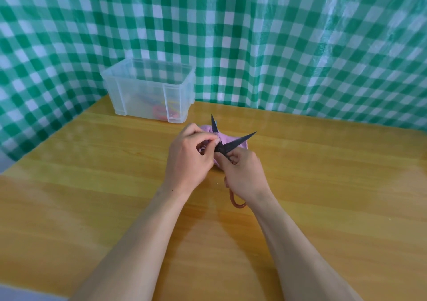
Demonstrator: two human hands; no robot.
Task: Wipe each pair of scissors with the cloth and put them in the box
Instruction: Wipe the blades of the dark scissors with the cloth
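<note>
Several coloured handles (161, 112) in box (147, 88); left hand (187, 159) pinches cloth (222, 137), right hand (245, 173) grips scissors (238, 142)

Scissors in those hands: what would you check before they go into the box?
1. Right hand grips the scissors: ok.
2. Left hand pinches the cloth at the blades: ok.
3. Blades wiped clean: cannot tell.
4. Blades closed for putting away: not ok, they are spread wide.
5. Box open on top: ok.
6. Room in the box: ok, only some coloured handles show low inside.
</note>
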